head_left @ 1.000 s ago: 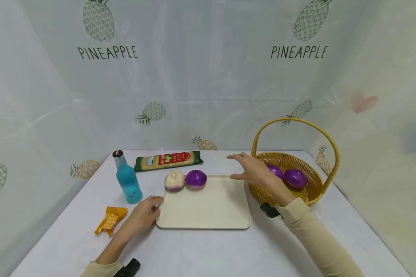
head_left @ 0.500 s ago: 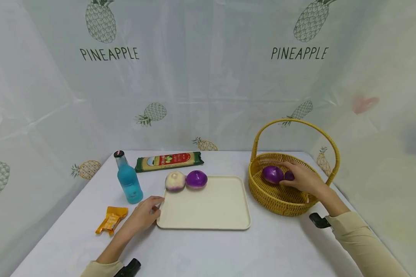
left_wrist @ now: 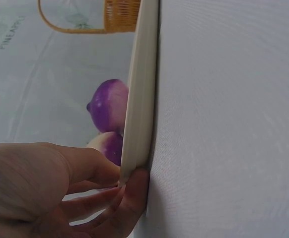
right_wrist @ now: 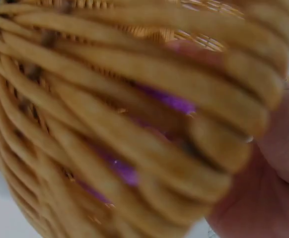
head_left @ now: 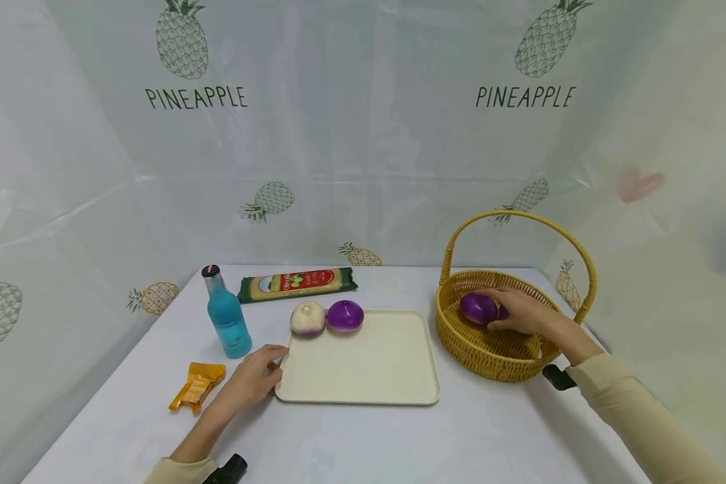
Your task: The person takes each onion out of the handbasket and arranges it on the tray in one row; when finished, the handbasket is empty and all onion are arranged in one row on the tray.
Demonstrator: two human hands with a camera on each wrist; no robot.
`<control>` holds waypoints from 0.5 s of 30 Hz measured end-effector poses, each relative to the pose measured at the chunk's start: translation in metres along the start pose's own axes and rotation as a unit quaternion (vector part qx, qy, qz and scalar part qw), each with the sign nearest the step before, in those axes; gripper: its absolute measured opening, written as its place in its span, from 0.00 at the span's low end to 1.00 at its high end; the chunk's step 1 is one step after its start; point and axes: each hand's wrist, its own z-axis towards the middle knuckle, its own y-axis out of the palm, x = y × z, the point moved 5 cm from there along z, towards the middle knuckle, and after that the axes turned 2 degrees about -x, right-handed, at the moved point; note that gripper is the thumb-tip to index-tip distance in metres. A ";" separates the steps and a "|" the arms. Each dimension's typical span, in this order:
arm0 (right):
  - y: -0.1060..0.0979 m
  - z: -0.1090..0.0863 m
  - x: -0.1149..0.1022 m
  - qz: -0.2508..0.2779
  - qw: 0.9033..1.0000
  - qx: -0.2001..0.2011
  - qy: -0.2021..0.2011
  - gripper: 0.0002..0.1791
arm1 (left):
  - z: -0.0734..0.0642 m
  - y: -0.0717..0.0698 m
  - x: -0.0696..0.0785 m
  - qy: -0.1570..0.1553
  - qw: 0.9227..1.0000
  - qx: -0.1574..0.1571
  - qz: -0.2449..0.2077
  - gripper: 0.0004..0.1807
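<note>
While pinching cream tray (head_left: 363, 370) by left edge with left hand (head_left: 255, 374), likely to stop sliding | gripping mostly hidden purple turnip (head_left: 503, 312) with right hand (head_left: 523, 313) inside wicker basket (head_left: 480, 357) | from above, likely for good hold

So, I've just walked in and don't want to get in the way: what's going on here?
A person's right hand is inside the wicker basket, curled round a purple vegetable, with a second purple vegetable beside it. The left hand pinches the left edge of the cream tray. A whitish vegetable and a glossy purple one sit at the tray's far left corner.
</note>
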 end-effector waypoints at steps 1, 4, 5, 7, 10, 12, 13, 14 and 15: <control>0.000 0.001 0.000 0.001 1.000 -0.009 -0.002 0.37 | 0.000 0.000 -0.001 -0.002 1.000 0.000 0.000 0.23; 0.002 0.005 0.000 0.005 1.000 -0.026 -0.004 0.37 | 0.000 0.000 -0.001 -0.001 1.000 0.000 0.001 0.23; 0.003 0.007 0.001 0.004 1.000 -0.028 -0.005 0.37 | 0.000 0.000 -0.002 0.000 1.000 -0.001 0.002 0.23; 0.004 0.012 0.003 0.005 0.999 -0.033 -0.002 0.36 | 0.001 0.001 -0.002 0.001 1.000 -0.002 0.000 0.23; 0.004 0.017 0.006 0.000 0.999 -0.040 0.005 0.35 | 0.001 0.001 -0.002 0.003 1.000 -0.002 -0.004 0.23; 0.004 0.019 0.007 -0.005 0.999 -0.050 0.010 0.34 | 0.001 0.001 -0.002 0.001 1.000 -0.002 -0.005 0.23; 0.004 0.019 0.007 -0.008 0.998 -0.055 0.012 0.34 | 0.001 0.001 -0.002 -0.002 1.000 -0.001 -0.005 0.23; 0.003 0.020 0.007 -0.010 0.998 -0.061 0.012 0.33 | 0.001 0.002 -0.002 -0.003 1.000 0.000 -0.003 0.22; 0.003 0.021 0.007 -0.011 0.998 -0.066 0.015 0.33 | 0.001 0.002 -0.002 -0.002 1.000 0.001 -0.002 0.22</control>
